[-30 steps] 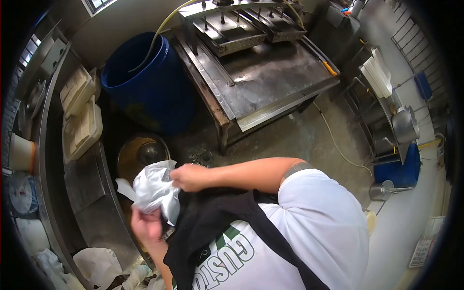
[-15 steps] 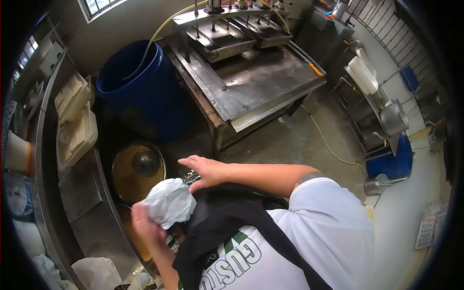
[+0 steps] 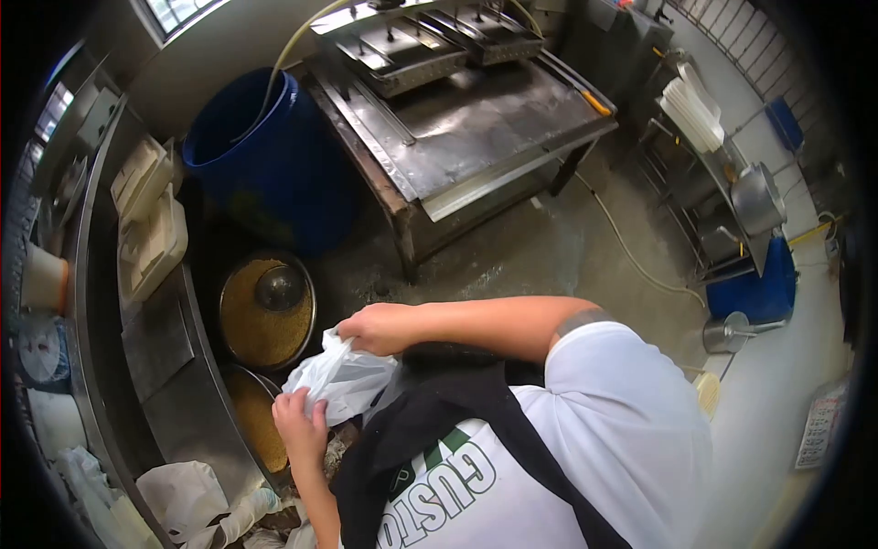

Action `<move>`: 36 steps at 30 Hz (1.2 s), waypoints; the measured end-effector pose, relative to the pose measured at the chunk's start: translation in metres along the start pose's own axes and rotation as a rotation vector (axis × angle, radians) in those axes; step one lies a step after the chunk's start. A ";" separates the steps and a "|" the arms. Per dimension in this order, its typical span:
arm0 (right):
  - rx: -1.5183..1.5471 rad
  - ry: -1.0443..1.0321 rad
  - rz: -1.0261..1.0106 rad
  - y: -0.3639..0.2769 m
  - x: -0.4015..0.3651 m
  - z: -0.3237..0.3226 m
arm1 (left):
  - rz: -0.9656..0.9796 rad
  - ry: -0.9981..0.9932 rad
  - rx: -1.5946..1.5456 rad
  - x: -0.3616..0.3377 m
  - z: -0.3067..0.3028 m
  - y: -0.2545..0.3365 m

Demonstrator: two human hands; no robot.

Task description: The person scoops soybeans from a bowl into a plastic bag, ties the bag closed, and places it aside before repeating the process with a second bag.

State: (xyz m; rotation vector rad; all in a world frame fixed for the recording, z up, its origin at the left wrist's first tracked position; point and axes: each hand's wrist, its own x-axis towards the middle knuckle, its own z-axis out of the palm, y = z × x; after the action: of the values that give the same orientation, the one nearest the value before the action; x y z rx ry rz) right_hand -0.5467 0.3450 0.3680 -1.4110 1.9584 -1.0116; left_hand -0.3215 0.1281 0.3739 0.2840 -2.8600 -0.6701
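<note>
A crumpled white plastic bag (image 3: 343, 380) is held in front of my body, left of the black apron (image 3: 412, 435). My right hand (image 3: 377, 329) reaches across from the right, its fingers closed on the bag's upper edge. My left hand (image 3: 300, 425) grips the lower left side of the bag between thumb and fingers. Just past the bag, on the floor, stands a round metal pan (image 3: 247, 352) of yellowish grainy stuff with a metal bowl (image 3: 279, 289) lying in it. A second pan (image 3: 261, 421) of similar contents is partly behind my left hand.
A blue barrel (image 3: 274, 183) with a hose in it stands beyond the pans. Right of it is a metal table (image 3: 485, 114) under a press with trays. A steel counter (image 3: 183, 393) runs along the left. Pots (image 3: 757, 199) and a blue bin (image 3: 754, 288) line the right wall.
My right hand, spread beside the bag before, has closed on its upper edge. The bag looks more opened out and stretched between both hands. The view has shifted slightly.
</note>
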 end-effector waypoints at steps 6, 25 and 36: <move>0.056 0.267 -0.139 0.022 -0.079 -0.022 | -0.568 0.273 -0.400 -0.034 0.040 0.058; 0.038 0.676 0.450 0.125 -0.414 -0.050 | 0.044 -0.128 -0.454 0.095 0.141 0.305; -0.013 0.718 0.645 0.154 -0.446 -0.068 | 0.069 -0.388 -0.486 0.165 0.173 0.334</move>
State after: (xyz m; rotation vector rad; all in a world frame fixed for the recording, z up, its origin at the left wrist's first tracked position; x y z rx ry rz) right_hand -0.5402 0.8133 0.2770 -0.3265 2.6521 -1.2634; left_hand -0.5674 0.4561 0.3964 -0.0237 -2.8984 -1.5082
